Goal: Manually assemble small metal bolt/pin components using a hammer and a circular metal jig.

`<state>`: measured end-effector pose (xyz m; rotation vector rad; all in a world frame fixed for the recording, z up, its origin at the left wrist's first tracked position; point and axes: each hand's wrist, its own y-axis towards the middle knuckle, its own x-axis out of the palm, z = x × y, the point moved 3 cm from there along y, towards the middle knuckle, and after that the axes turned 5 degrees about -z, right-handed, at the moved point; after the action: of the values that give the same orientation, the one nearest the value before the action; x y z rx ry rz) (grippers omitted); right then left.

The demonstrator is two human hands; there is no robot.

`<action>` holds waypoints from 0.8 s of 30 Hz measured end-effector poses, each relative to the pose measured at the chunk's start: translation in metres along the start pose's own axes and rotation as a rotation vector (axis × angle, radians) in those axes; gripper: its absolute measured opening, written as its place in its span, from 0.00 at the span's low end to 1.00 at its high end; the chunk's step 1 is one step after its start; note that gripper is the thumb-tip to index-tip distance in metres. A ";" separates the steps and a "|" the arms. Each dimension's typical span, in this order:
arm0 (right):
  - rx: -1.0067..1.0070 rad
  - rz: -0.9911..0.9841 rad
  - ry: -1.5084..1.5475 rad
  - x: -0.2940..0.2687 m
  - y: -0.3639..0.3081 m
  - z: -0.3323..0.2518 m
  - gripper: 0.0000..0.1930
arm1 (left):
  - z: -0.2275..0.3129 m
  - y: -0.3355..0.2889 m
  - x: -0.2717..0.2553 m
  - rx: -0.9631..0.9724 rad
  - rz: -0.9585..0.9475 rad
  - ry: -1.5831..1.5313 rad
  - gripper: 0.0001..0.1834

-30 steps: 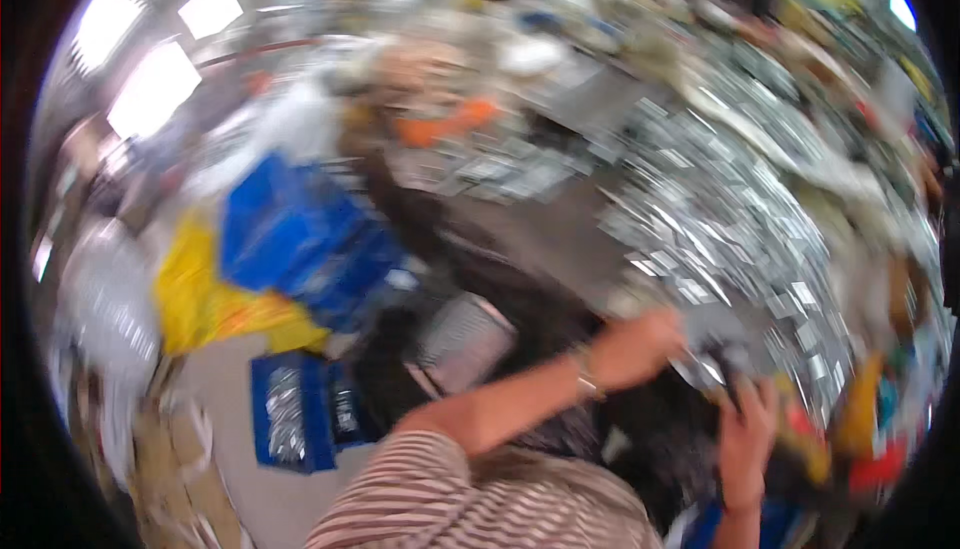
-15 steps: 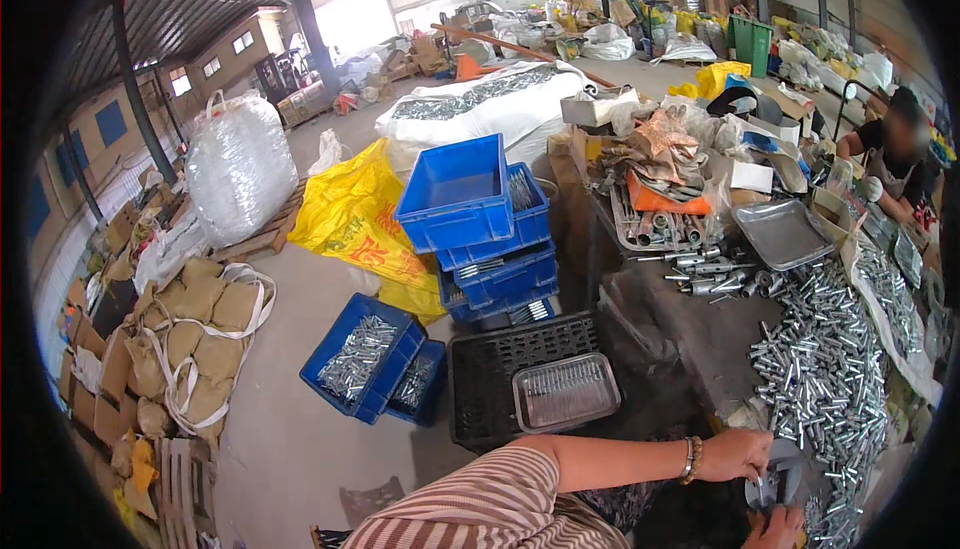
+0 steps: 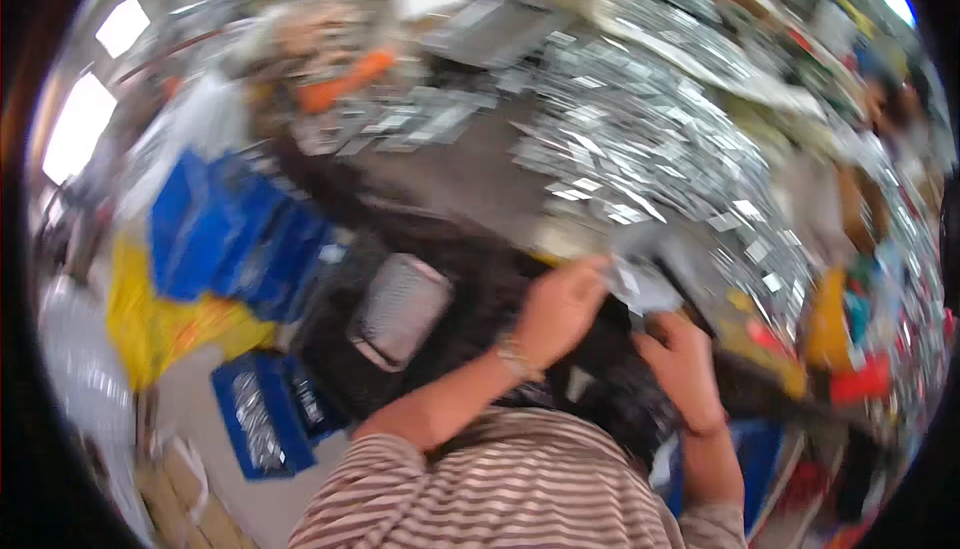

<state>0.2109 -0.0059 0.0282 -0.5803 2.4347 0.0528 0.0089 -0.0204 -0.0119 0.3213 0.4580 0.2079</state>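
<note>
Motion blurs the whole view. My left hand (image 3: 565, 314), with a bracelet at its wrist, reaches to a grey fixture (image 3: 655, 259) at the workbench edge. Its fingers are curled together beside a pale, shiny smear; what they hold is too blurred to name. My right hand (image 3: 682, 364) is just below and to the right, fingers bent inward toward the same spot, and their contents cannot be made out. Beyond the hands a large heap of silvery metal sleeve-like parts (image 3: 640, 129) covers the bench.
A metal tray (image 3: 405, 304) rests on a black crate (image 3: 325, 334) to my left. Stacked blue bins (image 3: 215, 239) stand past it, beside a yellow sack (image 3: 135, 309). A blue bin of metal parts (image 3: 225, 399) is on the floor. A blurred person (image 3: 895, 114) is at far right.
My view has swung to the right, so the bench, hands and heap now lie nearer the middle. Both hands stay together at the grey fixture; more of my right arm shows.
</note>
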 end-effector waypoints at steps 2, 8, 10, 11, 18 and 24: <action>-0.038 -0.023 0.104 0.008 -0.001 0.006 0.13 | -0.010 -0.007 0.007 -0.300 -0.078 -0.278 0.20; 0.159 -0.020 0.348 0.013 -0.015 0.015 0.10 | -0.003 -0.009 0.033 -0.461 -0.205 -0.688 0.29; 0.176 -0.030 0.376 0.016 -0.020 0.016 0.10 | -0.001 -0.013 0.036 -0.464 -0.193 -0.705 0.30; 0.176 -0.033 0.389 0.017 -0.022 0.015 0.09 | 0.000 -0.016 0.037 -0.465 -0.180 -0.730 0.30; 0.006 0.097 0.225 0.043 -0.021 0.001 0.07 | 0.002 -0.021 0.023 -0.504 -0.120 -0.780 0.30; 0.083 -0.083 0.318 0.063 -0.014 -0.022 0.08 | -0.008 -0.033 -0.004 -0.481 0.025 -0.875 0.30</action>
<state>0.1596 -0.0478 0.0099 -0.6955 2.6993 -0.1878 0.0055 -0.0504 -0.0284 -0.0720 -0.4616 0.1758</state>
